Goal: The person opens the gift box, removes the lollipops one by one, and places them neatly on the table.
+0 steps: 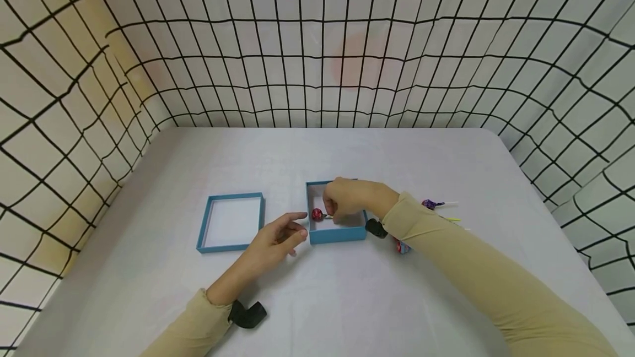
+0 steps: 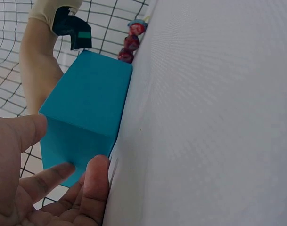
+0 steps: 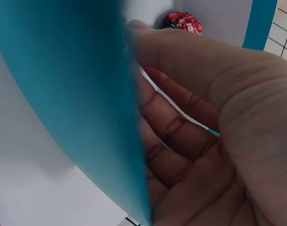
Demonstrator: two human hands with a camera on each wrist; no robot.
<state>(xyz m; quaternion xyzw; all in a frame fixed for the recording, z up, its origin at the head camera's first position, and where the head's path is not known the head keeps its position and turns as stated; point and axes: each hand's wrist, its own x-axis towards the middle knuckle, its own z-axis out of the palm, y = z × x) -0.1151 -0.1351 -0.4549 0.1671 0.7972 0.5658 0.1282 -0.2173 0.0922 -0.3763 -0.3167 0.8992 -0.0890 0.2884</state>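
A light blue box [image 1: 338, 234] with a white inside stands at the middle of the table. My right hand [image 1: 349, 197] reaches into it with curled fingers and pinches the stick of a red-wrapped lollipop [image 1: 317, 214]; the fingertips are partly hidden. In the right wrist view, the lollipop's red wrapper [image 3: 183, 22] shows beyond the thumb, while the box wall [image 3: 77, 94] covers part of the fingers. At the box's left side is my left hand [image 1: 278, 238], its fingers loosely spread. In the left wrist view its fingertips lie against or close beside the blue wall [image 2: 86, 89].
The shallow blue lid [image 1: 230, 248] lies inside up, left of the box. Right of the box, partly under the right forearm, are more lollipops, among them a purple one [image 1: 429, 204] and a red and blue one [image 1: 403, 247]. Black netting [image 1: 322, 59] surrounds the white table.
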